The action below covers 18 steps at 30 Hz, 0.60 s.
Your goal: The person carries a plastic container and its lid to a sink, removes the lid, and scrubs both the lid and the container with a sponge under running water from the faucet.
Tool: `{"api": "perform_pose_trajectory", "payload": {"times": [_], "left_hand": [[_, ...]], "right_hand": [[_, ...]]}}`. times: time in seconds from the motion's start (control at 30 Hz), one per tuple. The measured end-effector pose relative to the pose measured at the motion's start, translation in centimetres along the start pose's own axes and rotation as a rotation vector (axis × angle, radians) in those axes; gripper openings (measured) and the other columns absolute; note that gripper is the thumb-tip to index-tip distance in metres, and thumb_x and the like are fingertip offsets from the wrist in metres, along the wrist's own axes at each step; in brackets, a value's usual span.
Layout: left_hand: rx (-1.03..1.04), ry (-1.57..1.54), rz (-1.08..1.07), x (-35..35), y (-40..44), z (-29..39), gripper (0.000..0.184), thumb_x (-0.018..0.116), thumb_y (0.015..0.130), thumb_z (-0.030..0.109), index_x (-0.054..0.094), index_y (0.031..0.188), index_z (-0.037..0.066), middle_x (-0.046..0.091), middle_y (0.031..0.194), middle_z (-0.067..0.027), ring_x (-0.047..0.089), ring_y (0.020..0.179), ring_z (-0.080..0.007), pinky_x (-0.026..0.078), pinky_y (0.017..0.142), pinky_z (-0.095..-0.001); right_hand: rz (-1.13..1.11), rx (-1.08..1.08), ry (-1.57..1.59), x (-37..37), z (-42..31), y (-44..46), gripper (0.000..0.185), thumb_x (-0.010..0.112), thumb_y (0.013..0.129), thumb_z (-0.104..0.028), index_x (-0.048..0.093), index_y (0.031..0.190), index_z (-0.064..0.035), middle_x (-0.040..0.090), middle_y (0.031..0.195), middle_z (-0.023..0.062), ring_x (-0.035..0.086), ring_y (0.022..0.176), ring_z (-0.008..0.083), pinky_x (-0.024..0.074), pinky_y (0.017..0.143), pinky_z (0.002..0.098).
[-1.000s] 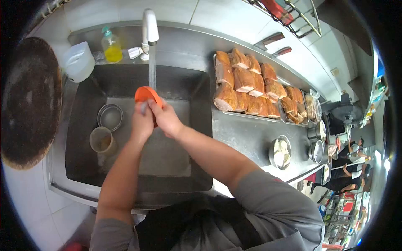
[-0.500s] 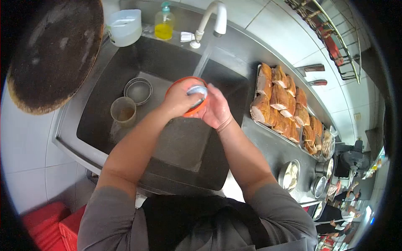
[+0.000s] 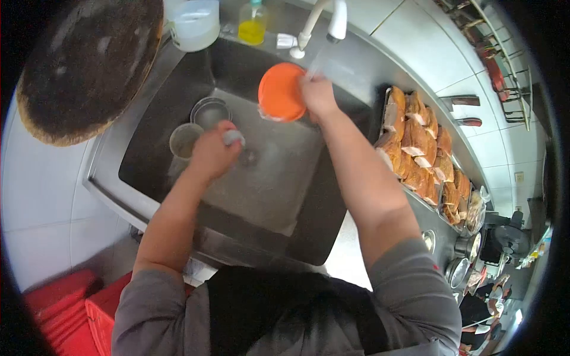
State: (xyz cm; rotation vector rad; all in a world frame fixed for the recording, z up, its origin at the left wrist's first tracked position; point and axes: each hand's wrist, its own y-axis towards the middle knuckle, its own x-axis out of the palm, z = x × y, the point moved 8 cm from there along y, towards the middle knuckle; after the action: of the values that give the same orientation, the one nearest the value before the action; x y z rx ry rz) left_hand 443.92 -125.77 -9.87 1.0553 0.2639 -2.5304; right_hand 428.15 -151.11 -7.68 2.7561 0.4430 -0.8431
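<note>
My right hand (image 3: pixel 319 98) grips the right edge of an orange bowl (image 3: pixel 282 92) below the faucet (image 3: pixel 338 24), and the bowl's round face is turned up to me. Water runs down beside that hand. Lower to the left, my left hand (image 3: pixel 215 153) is closed around a pale, greyish-white scrubbing pad (image 3: pixel 234 138), which pokes out past the fingers. Close by that hand stand a cloudy plastic cup (image 3: pixel 183 141) and a round metal-rimmed container (image 3: pixel 211 111), both on the sink (image 3: pixel 261 196) floor.
A white tub (image 3: pixel 195 32) and a yellow soap bottle (image 3: pixel 252 31) stand behind the sink. A large dark round board (image 3: pixel 89 65) is at the left. Trays of browned meat pieces (image 3: pixel 418 139) line the right counter. Two knives (image 3: pixel 463 101) hang on the wall. Other people appear far right.
My hands have moved apart. The right one has carried the orange bowl up toward the faucet and turned it; the left one has drawn the pad out leftward, near the cup.
</note>
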Motion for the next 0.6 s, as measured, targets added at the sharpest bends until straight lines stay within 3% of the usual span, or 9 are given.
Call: {"api": "perform_pose_trajectory", "payload": {"times": [0.03,0.07,0.1,0.17,0.2,0.23,0.43,0.53,0.6], "left_hand": [[-0.066,0.026,0.073,-1.2,-0.4,-1.8,0.040,0.068,0.081,0.026,0.060,0.115,0.007,0.068,0.100,-0.0188,0.066,0.097,-0.0351,0.051,0.085,-0.0455],[-0.062,0.045,0.117,-2.5,-0.5,-3.0,0.039,0.068,0.082,0.026,0.061,0.116,0.007,0.069,0.099,-0.0188,0.066,0.096,-0.0353,0.051,0.085,-0.0440],[-0.057,0.067,0.160,-4.2,-0.5,-3.9,0.039,0.067,0.083,0.027,0.061,0.116,0.008,0.069,0.099,-0.0189,0.067,0.095,-0.0355,0.051,0.085,-0.0425],[-0.088,-0.057,0.198,-7.2,-1.3,-4.7,0.036,0.068,0.083,0.028,0.063,0.111,0.006,0.070,0.097,-0.0184,0.067,0.092,-0.0341,0.052,0.082,-0.0400],[-0.114,-0.052,0.229,-8.6,-1.9,-4.9,0.035,0.068,0.083,0.028,0.064,0.110,0.006,0.070,0.096,-0.0179,0.068,0.091,-0.0328,0.052,0.081,-0.0390],[-0.134,-0.047,0.267,-10.0,-2.5,-4.9,0.034,0.069,0.083,0.028,0.064,0.109,0.005,0.070,0.095,-0.0173,0.068,0.090,-0.0316,0.052,0.080,-0.0381],[-0.226,-0.147,0.438,-13.9,-4.7,-8.7,0.033,0.070,0.083,0.026,0.065,0.105,0.002,0.070,0.090,-0.0123,0.066,0.083,-0.0201,0.051,0.077,-0.0326],[-0.214,-0.176,0.464,-14.7,-5.0,-9.9,0.033,0.071,0.083,0.025,0.065,0.105,0.001,0.069,0.089,-0.0110,0.065,0.081,-0.0177,0.051,0.076,-0.0320],[-0.200,-0.176,0.472,-15.0,-5.3,-10.0,0.032,0.071,0.084,0.025,0.065,0.105,0.001,0.068,0.088,-0.0084,0.062,0.080,-0.0150,0.050,0.074,-0.0307]], "right_hand": [[0.020,-0.229,-0.388,1.8,1.2,1.4,0.040,0.058,0.093,-0.037,0.068,0.090,0.0016,0.069,0.086,0.0272,0.069,0.087,0.0399,0.0547,0.076,0.0455],[0.110,-0.155,-0.290,-0.2,-2.2,-0.6,0.050,0.055,0.091,-0.046,0.069,0.081,0.0007,0.065,0.081,0.0311,0.065,0.090,0.0460,0.0537,0.078,0.0503],[0.037,-0.055,-0.383,0.0,-2.5,-0.6,0.056,0.048,0.093,-0.050,0.070,0.082,0.0002,0.066,0.084,0.0299,0.066,0.090,0.0447,0.0539,0.080,0.0502],[-0.082,-0.161,-0.593,1.1,-2.1,0.9,0.060,0.050,0.093,-0.054,0.068,0.098,0.0025,0.067,0.084,0.0292,0.067,0.089,0.0424,0.0525,0.078,0.0451],[-0.021,0.023,-0.408,0.5,1.8,2.6,0.053,0.052,0.093,-0.050,0.069,0.098,0.0006,0.069,0.086,0.0254,0.068,0.087,0.0396,0.0525,0.076,0.0439],[-0.009,-0.004,-0.328,0.2,2.3,3.1,0.040,0.058,0.091,-0.040,0.067,0.100,-0.0022,0.070,0.092,0.0223,0.068,0.090,0.0352,0.0522,0.077,0.0421],[-0.060,-0.521,-0.356,-1.7,-5.2,-1.9,0.020,0.063,0.084,-0.008,0.061,0.104,-0.0048,0.067,0.098,0.0204,0.064,0.096,0.0403,0.0502,0.086,0.0466],[0.094,-0.861,-0.563,-2.9,-6.5,-3.6,0.020,0.064,0.078,-0.001,0.061,0.097,-0.0064,0.066,0.101,0.0183,0.061,0.098,0.0396,0.0489,0.086,0.0471],[0.070,-0.882,-0.596,-4.3,-6.2,-4.1,0.023,0.064,0.073,0.002,0.059,0.093,-0.0066,0.064,0.104,0.0171,0.059,0.100,0.0389,0.0483,0.086,0.0468]]}}
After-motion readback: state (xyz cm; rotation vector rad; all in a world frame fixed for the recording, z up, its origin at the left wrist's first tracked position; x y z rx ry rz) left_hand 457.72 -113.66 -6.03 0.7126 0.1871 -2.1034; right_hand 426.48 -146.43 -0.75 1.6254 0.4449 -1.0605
